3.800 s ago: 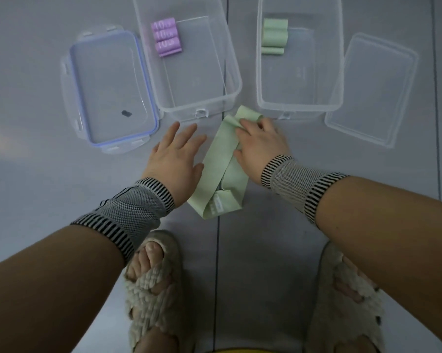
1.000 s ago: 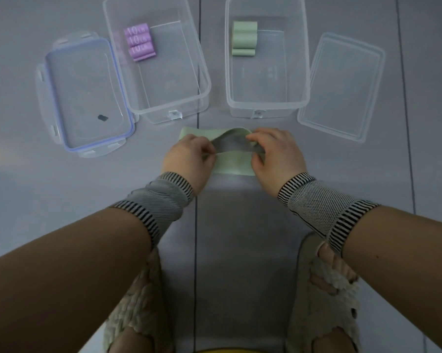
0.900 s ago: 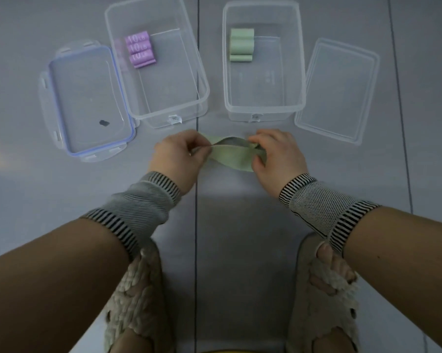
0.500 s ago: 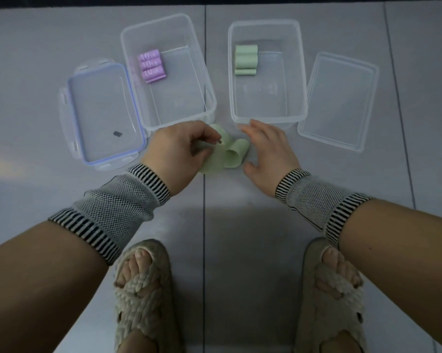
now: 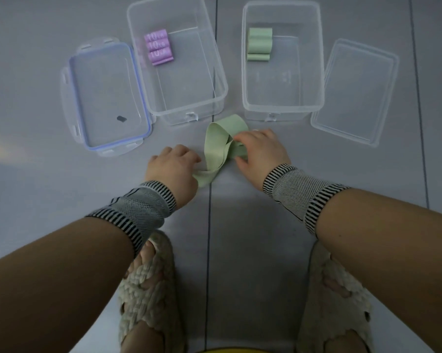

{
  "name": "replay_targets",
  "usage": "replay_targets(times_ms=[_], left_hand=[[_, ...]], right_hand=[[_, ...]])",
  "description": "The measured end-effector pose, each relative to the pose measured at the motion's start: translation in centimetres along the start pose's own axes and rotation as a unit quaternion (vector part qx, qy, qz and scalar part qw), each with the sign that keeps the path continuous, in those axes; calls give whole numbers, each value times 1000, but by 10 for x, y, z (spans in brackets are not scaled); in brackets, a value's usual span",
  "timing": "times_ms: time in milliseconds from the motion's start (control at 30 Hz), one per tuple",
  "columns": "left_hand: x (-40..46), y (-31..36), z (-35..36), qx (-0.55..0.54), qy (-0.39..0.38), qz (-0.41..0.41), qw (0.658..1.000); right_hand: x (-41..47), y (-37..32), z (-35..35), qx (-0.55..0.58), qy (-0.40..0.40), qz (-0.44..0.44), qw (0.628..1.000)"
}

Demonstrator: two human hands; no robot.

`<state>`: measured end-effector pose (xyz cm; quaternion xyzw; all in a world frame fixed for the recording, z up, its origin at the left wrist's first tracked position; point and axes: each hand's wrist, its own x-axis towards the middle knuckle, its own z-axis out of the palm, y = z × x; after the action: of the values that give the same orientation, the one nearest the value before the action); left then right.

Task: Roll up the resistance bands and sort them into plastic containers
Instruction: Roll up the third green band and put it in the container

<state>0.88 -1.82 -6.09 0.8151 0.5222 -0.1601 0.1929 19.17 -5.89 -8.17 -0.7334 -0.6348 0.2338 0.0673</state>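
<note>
Two clear tubs sit open on the floor ahead of me: the left container (image 5: 179, 72) has three purple rolls (image 5: 158, 50) stacked at its far left corner, the right container (image 5: 281, 72) holds green rolls (image 5: 259, 44) at its far left. A blue-rimmed lid (image 5: 105, 98) lies left, a clear lid (image 5: 354, 90) right. The loose green band (image 5: 216, 146) is twisted into an open loop on the floor just before the tubs; my left hand (image 5: 172, 166) pinches its near end, my right hand (image 5: 259, 149) grips the far side.
</note>
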Motion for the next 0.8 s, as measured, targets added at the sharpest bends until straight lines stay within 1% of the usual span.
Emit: replay_targets(times_ms=[67,167,333,467,600,667,733,800], left_hand=[[0,9,3,41,32,27,998],[5,23,11,50,57,41,996],[23,35,21,29,65,-2,997],[33,30,21,13,78,-19,997],[34,20,18,-25,165,-1,986],[30,18,20,-15,198,17,980],[24,17,26,8,191,25,981],[18,16,33,20,160,16,987]], right_hand=[[2,-1,4,6,3,12,1000],[1,2,10,17,21,11,1000],[-2,11,14,9,46,3,999],[0,15,13,-1,15,23,1000],[2,16,8,14,38,43,998],[-1,17,8,23,45,50,997],[-5,21,8,64,52,89,993],[-9,26,5,132,73,146,978]])
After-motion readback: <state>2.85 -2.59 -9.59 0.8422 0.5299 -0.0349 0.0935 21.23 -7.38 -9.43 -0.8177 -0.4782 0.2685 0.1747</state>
